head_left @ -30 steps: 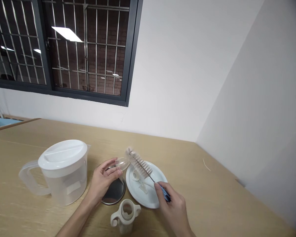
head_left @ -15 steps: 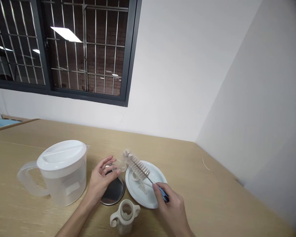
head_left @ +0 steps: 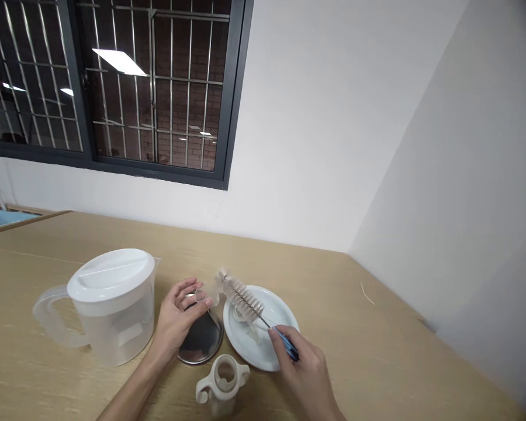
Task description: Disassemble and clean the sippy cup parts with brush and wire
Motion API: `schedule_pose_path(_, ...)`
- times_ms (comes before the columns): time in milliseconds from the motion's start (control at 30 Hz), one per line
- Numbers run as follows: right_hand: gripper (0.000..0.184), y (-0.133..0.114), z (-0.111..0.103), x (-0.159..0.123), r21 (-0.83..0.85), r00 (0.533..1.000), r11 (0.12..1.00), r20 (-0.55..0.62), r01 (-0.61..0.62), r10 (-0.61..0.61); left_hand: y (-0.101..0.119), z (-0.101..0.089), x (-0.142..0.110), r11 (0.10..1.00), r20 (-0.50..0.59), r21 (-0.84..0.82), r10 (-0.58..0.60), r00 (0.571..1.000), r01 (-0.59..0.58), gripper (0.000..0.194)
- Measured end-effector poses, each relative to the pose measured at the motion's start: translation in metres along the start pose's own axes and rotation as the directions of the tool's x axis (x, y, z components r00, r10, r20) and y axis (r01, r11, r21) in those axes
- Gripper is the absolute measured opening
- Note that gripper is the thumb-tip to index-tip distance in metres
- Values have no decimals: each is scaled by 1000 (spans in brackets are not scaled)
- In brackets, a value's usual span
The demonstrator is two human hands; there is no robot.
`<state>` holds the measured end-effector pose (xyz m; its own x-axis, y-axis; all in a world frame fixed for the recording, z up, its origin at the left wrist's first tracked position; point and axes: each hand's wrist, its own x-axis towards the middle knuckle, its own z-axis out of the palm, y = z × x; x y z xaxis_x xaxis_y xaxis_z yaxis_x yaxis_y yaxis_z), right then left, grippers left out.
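My right hand (head_left: 302,362) is closed round the blue handle of a bottle brush (head_left: 244,299), whose white bristles point up and to the left. Between the thumb and fingers of my left hand (head_left: 179,313) is a small clear plastic cap (head_left: 207,295). The brush tip meets or nearly meets the cap's right side; I cannot tell if it is inside. Below them lie a round dark tray (head_left: 200,340) with a metal rim and a white plate (head_left: 269,359) holding small clear and pale parts. A two-handled baby bottle (head_left: 223,386) stands uncapped in front.
At the left stands a clear pitcher (head_left: 118,316) with a white lid and a handle on its left. A thin pale strip (head_left: 367,294) lies on the wooden table (head_left: 398,362) at the right. Walls and a barred window (head_left: 158,88) close off the back.
The brush and the cap have both shifted slightly to the left and the cap has tilted a little. Both hands keep their grips.
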<state>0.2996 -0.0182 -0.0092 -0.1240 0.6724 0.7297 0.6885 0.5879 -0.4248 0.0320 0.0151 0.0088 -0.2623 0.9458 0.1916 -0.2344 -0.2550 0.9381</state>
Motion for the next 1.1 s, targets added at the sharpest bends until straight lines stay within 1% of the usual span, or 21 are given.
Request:
schedule_pose_path(67,22,1,1,0,-37,1000,999,8,3,-3,-1,-1,0,998,-41,51,37,998,-35,66)
schedule_pose_path(133,23,1,1,1,-71,1000,997,17,-15,17,-4,0,-1,982,-54,155,122,991,-112,62)
schedule_pose_path(200,25,0,1,1,-71,998,996,31,-49,52,-6,1,-5,937,-20,281,222,975,-207,56)
schedule_pose_path(267,26,-2,0,2,-39,997,997,31,-66,67,-8,3,-9,892,31,366,274,961,-266,52)
schedule_pose_path(367,27,-4,0,2,12,998,998,12,-56,56,-10,6,-12,872,55,387,301,952,-299,52)
schedule_pose_path(467,26,-6,-1,2,34,999,998,24,-48,47,-9,7,-12,879,14,367,322,947,-305,55)
schedule_pose_path(600,25,-10,-2,4,46,998,999,49,-26,24,-7,6,-7,899,-76,344,316,946,-272,58)
schedule_pose_path(733,25,-9,-3,4,42,999,999,36,12,-14,-7,3,-3,898,-124,374,298,947,-233,58)
schedule_pose_path(800,25,-7,-2,3,39,1000,999,15,7,-8,-7,2,-3,886,-123,401,305,944,-234,58)
schedule_pose_path(900,26,-5,-1,1,45,1000,999,-19,-24,25,-4,0,-4,860,-94,455,305,948,-231,57)
schedule_pose_path(1000,26,-5,-2,1,57,999,997,-6,-50,50,1,1,-8,821,-57,527,290,955,-217,55)
schedule_pose_path(1100,25,-7,-5,4,63,999,997,26,-40,38,3,1,-9,778,-25,584,303,953,-232,53)
